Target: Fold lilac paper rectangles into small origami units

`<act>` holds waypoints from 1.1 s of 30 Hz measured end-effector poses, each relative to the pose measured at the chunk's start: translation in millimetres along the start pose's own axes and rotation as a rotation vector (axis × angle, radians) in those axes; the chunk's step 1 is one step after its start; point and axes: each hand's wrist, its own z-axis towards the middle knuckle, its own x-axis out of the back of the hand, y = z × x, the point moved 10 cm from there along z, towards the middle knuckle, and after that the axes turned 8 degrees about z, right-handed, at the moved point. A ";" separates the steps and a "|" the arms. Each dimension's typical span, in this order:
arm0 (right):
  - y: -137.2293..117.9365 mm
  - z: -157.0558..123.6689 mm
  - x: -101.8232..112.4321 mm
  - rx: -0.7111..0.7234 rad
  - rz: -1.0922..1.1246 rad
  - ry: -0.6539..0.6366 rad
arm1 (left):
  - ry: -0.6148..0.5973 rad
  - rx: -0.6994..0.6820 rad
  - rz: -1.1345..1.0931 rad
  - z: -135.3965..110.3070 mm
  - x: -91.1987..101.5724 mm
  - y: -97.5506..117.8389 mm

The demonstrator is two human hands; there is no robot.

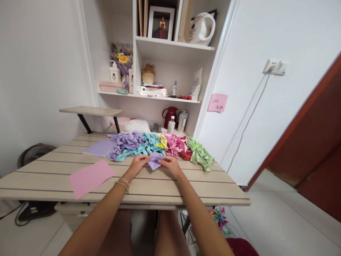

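Note:
Between my two hands is a small folded piece of purple origami paper (154, 164), held just above the striped wooden table (149, 190). My left hand (137, 164) pinches its left corner between thumb and fingers. On the other side, my right hand (171, 165) grips the right part, with the thumb on the near face. Right behind the hands lies a long heap of folded paper pieces: purple ones (130, 140), blue ones (150, 143), a few yellow ones (163, 141), pink ones (176, 144) and green ones (201, 154).
Left of my hands lie a pink paper sheet (92, 177) and a stack of purple paper (99, 148). A raised wooden shelf (90, 111) stands at the table's back left. Behind the heap are a clear bottle (171, 125), a red jug (169, 116) and a tumbler (182, 121).

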 end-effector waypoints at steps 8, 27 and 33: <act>-2.1 -0.3 7.8 0.049 -0.130 0.045 | 0.141 -0.020 0.056 1.2 17.7 2.9; -8.6 4.9 19.2 0.192 -0.276 0.115 | -0.186 -0.061 0.050 -6.9 -22.6 2.3; -4.1 4.5 12.8 0.170 -0.269 0.053 | -0.105 -0.115 0.022 -3.7 -15.7 2.0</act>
